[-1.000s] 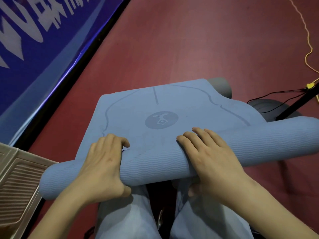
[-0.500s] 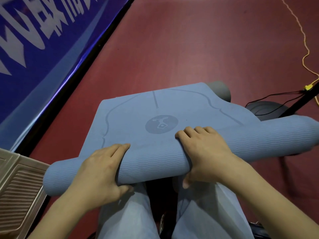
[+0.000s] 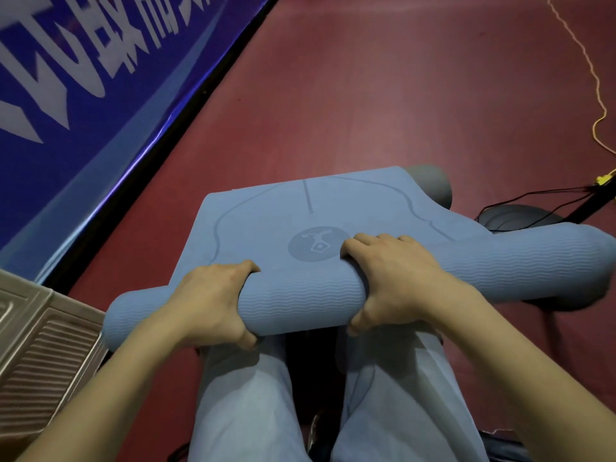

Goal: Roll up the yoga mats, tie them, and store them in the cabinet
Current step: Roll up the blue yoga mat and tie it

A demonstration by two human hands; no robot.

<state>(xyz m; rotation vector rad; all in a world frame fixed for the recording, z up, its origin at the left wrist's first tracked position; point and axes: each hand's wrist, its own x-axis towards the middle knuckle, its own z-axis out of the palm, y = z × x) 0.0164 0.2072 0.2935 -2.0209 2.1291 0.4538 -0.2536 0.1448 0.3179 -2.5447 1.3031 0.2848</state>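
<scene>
Two hands, left hand (image 3: 213,301) and right hand (image 3: 393,278), clasp the soft, ribbed blue foam yoga mat (image 3: 300,295) mid-roll over the person's knees; light and springy, it likely needs firm, evenly spaced holds.

Both hands (image 3: 300,295) around half-rolled mat (image 3: 300,295)

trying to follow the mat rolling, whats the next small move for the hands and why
Probably roll forward once more: the left hand and right hand both grip the roll of the blue yoga mat, and a flat stretch with the round logo still lies unrolled ahead.
</scene>
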